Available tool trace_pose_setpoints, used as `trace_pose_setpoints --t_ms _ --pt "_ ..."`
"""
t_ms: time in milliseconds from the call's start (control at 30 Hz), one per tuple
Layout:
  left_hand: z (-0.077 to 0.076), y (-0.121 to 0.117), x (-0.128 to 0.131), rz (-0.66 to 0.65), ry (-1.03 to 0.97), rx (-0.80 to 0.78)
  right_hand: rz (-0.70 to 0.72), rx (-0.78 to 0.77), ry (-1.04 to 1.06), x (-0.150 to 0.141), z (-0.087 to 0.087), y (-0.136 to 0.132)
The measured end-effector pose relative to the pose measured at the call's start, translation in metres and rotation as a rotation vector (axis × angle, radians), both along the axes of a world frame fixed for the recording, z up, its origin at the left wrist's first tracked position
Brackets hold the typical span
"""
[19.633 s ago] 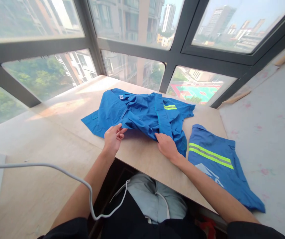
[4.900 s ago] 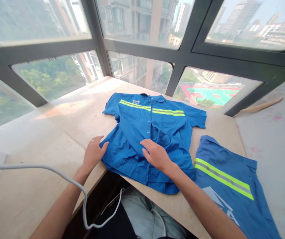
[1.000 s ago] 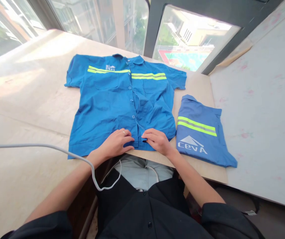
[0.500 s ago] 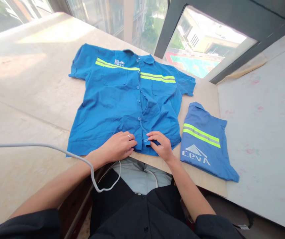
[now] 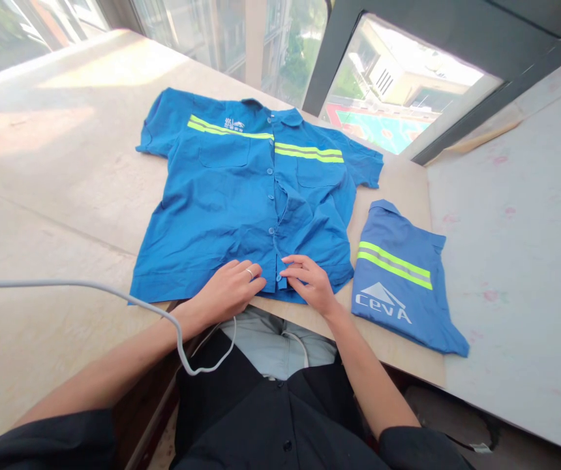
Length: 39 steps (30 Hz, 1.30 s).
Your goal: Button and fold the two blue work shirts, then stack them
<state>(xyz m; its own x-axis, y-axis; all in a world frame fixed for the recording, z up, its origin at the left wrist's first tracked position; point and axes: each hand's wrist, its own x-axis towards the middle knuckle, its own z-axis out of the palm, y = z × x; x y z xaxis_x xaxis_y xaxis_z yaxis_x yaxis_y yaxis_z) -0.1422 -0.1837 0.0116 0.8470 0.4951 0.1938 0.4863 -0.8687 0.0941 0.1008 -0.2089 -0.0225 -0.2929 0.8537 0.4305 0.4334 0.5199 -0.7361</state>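
Observation:
A blue short-sleeved work shirt point(image 5: 212, 209) lies face up on the table, collar toward the window, with yellow-and-grey reflective bands across the chest. Buttons run down its front, and the two front edges lie slightly apart lower down. At the bottom hem, my left hand point(image 5: 234, 287) is closed on the shirt's cloth left of the button edge; its fingertips are partly hidden. My right hand point(image 5: 310, 281) pinches the other front edge beside the lowest button point(image 5: 279, 278), thumb and fingers close together.
A folded blue shirt point(image 5: 393, 274) with a "ceva" print lies on the right. A white cable point(image 5: 89, 284) crosses over my left forearm. The pale table point(image 5: 40, 196) reaches to the window point(image 5: 280, 52), and a flower-patterned wall point(image 5: 510, 261) stands at the right.
My right hand has shifted slightly left along the hem, close to the lowest button. The view has moved a little; the shirts lie as before.

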Motion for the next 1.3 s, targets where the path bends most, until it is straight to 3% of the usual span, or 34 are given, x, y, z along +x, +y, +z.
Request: trace_pose_setpoints --t_ms 200,500,733,900,1067,1300 --pt "-0.009 0.001 0.0 0.058 -0.146 0.07 0.029 -0.048 -0.044 -0.001 -0.001 -0.001" --pt "-0.024 -0.001 0.0 -0.057 -0.238 0.035 0.151 -0.053 -0.065 -0.004 0.014 0.008" --pt "-0.028 -0.002 -0.001 -0.065 -0.331 0.093 0.242 -0.064 -0.167 -0.009 0.022 0.017" --pt "-0.031 -0.002 -0.002 0.003 -0.375 0.037 0.179 0.029 -0.221 -0.011 0.013 0.012" --pt "-0.034 -0.003 -0.001 0.043 -0.391 0.054 0.101 0.145 -0.136 -0.014 0.005 0.005" --pt "-0.036 -0.003 -0.003 -0.021 -0.428 0.08 0.012 0.188 -0.045 -0.016 0.007 0.002"
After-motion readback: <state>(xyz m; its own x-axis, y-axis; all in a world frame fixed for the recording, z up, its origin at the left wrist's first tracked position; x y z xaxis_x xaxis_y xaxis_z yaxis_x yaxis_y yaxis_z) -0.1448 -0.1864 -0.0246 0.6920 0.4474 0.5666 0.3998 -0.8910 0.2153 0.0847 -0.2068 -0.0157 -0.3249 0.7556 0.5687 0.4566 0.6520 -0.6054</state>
